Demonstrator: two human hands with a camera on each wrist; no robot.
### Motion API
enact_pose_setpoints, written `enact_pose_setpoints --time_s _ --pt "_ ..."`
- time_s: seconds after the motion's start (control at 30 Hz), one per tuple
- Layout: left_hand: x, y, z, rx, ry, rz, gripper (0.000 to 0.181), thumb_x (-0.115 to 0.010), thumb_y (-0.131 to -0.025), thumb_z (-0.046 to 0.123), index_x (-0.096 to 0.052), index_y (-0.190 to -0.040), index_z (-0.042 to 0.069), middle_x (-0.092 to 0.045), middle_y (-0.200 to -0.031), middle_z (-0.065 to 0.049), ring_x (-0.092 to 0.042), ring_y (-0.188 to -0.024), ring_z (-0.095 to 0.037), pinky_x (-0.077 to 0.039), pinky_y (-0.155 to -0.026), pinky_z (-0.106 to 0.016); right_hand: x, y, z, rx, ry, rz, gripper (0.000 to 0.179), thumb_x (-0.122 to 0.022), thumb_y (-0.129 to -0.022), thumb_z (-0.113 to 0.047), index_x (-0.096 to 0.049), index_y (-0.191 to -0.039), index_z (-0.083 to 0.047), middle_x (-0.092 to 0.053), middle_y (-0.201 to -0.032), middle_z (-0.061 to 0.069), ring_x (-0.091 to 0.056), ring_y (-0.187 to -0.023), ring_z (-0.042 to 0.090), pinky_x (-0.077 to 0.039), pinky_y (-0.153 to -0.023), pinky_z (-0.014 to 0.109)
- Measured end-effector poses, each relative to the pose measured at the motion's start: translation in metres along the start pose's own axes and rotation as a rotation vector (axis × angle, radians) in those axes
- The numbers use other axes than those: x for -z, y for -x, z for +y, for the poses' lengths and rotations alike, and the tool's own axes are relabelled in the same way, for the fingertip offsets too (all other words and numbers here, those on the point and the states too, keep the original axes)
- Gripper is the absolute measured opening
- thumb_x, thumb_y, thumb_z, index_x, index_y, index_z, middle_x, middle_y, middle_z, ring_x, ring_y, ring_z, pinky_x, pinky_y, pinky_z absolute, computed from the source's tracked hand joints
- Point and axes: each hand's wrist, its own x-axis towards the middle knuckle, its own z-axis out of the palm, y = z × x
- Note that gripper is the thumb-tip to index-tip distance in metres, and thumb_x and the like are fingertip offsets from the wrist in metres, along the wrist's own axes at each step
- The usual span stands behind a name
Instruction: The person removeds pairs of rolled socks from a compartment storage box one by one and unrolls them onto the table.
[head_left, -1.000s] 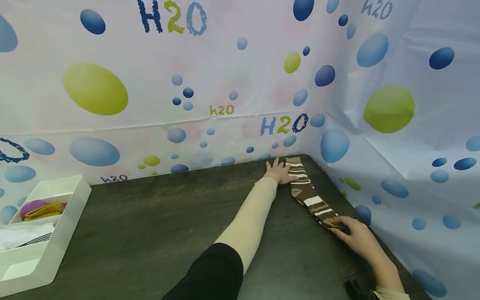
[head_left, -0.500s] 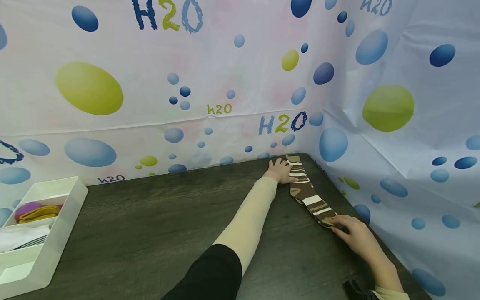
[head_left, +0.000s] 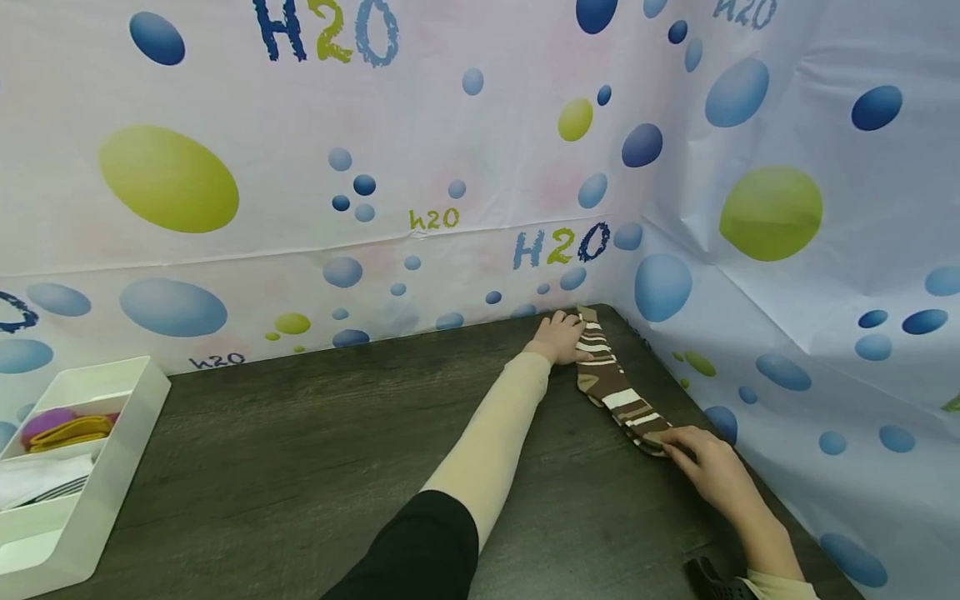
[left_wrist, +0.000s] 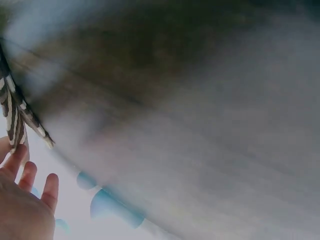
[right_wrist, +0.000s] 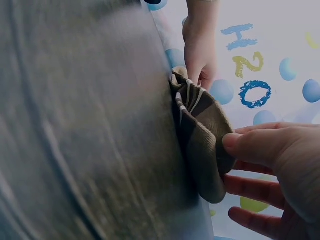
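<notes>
A pair of striped brown, tan and white socks (head_left: 609, 377) lies at the table's right side, one sock over the other, cuffs toward the far corner. At the cuff end my left hand (head_left: 558, 337) pinches the upper sock between thumb and forefinger. In the left wrist view the two striped layers (left_wrist: 15, 107) part there, and the other fingers of the left hand (left_wrist: 25, 200) are spread. My right hand (head_left: 712, 471) pinches the upper sock's tan toe. The right wrist view shows the thumb of the right hand (right_wrist: 280, 165) on that toe, with the lower toe (right_wrist: 204, 167) apart from it.
A white divided tray (head_left: 123, 467) stands at the left, holding yellow and purple folded items (head_left: 71, 429) and a white cloth (head_left: 45, 479). A patterned curtain (head_left: 420, 158) borders the dark wooden table (head_left: 300, 467) at the back and right.
The left hand's fingers have drawn in at the cuff, which looks narrower and slightly raised. The right hand has closed its thumb and fingers on the toe. The view has turned slightly.
</notes>
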Motion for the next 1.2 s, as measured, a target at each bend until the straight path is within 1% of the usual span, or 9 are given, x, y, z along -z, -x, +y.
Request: enact_pose_setpoints --time_s 0.1,0.2,0.4,0.6,0.77,0.93,1.07,1.2 --pt "0.002 0.000 0.000 -0.004 0.000 0.014 0.077 -0.047 -0.092 0.065 -0.026 -0.155 0.026 -0.027 -0.160 0.007 -0.024 -0.146 -0.018 -0.029 -0.115 -0.040 0.002 0.000 -0.001 0.015 0.017 0.034 0.017 -0.075 -0.081 -0.006 -0.073 -0.096 -0.013 -0.071 -0.094 0.002 -0.067 -0.084 0.026 -0.054 -0.069 0.039" --pt "0.005 0.000 0.000 -0.005 -0.013 0.036 0.078 -0.048 -0.091 0.065 -0.024 -0.155 0.028 -0.026 -0.160 0.009 -0.025 -0.146 -0.017 -0.030 -0.114 -0.040 0.005 -0.001 -0.002 0.056 0.047 0.082 0.018 -0.077 -0.079 -0.003 -0.072 -0.094 -0.012 -0.071 -0.092 0.002 -0.066 -0.082 0.025 -0.054 -0.067 0.038" --pt "0.013 0.001 0.000 -0.026 -0.032 0.073 0.081 -0.048 -0.090 0.067 -0.020 -0.156 0.030 -0.024 -0.161 0.010 -0.026 -0.145 -0.016 -0.032 -0.111 -0.041 0.011 -0.001 -0.005 0.127 0.088 0.161 0.024 -0.079 -0.074 0.001 -0.072 -0.094 -0.010 -0.071 -0.092 0.004 -0.065 -0.082 0.025 -0.053 -0.067 0.038" --pt "0.020 0.009 -0.008 -0.047 -0.035 0.116 0.080 -0.047 -0.090 0.068 -0.021 -0.156 0.030 -0.026 -0.160 0.010 -0.027 -0.145 -0.016 -0.034 -0.110 -0.042 0.014 -0.001 -0.014 0.195 0.106 0.216 0.030 -0.081 -0.068 0.003 -0.072 -0.093 -0.010 -0.071 -0.091 0.004 -0.064 -0.080 0.024 -0.053 -0.066 0.037" --pt "0.021 0.019 -0.018 -0.079 -0.016 0.144 0.081 -0.048 -0.090 0.067 -0.022 -0.156 0.029 -0.027 -0.159 0.010 -0.028 -0.144 -0.016 -0.033 -0.110 -0.043 0.016 -0.002 -0.024 0.244 0.100 0.221 0.035 -0.083 -0.065 0.004 -0.071 -0.093 -0.012 -0.071 -0.090 0.002 -0.064 -0.078 0.021 -0.052 -0.065 0.034" --pt "0.020 0.031 -0.029 -0.098 -0.030 0.161 0.080 -0.048 -0.090 0.067 -0.025 -0.155 0.028 -0.029 -0.159 0.009 -0.028 -0.144 -0.016 -0.033 -0.109 -0.043 0.014 -0.004 -0.033 0.291 0.101 0.216 0.034 -0.083 -0.064 0.003 -0.072 -0.092 -0.013 -0.071 -0.090 0.001 -0.065 -0.080 0.022 -0.052 -0.067 0.036" --pt "0.019 0.042 -0.038 -0.097 -0.042 0.154 0.079 -0.049 -0.089 0.067 -0.029 -0.154 0.027 -0.031 -0.157 0.008 -0.028 -0.144 -0.017 -0.034 -0.110 -0.045 0.009 -0.006 -0.042 0.320 0.094 0.199 0.029 -0.083 -0.066 0.000 -0.072 -0.089 -0.012 -0.071 -0.087 -0.001 -0.065 -0.078 0.019 -0.053 -0.065 0.034" --pt "0.018 0.052 -0.044 -0.098 -0.035 0.126 0.079 -0.051 -0.089 0.066 -0.029 -0.154 0.027 -0.032 -0.157 0.007 -0.027 -0.145 -0.019 -0.033 -0.113 -0.048 0.003 -0.007 -0.049 0.351 0.080 0.175 0.024 -0.082 -0.068 -0.002 -0.072 -0.087 -0.013 -0.069 -0.083 -0.005 -0.064 -0.074 0.014 -0.052 -0.063 0.031"
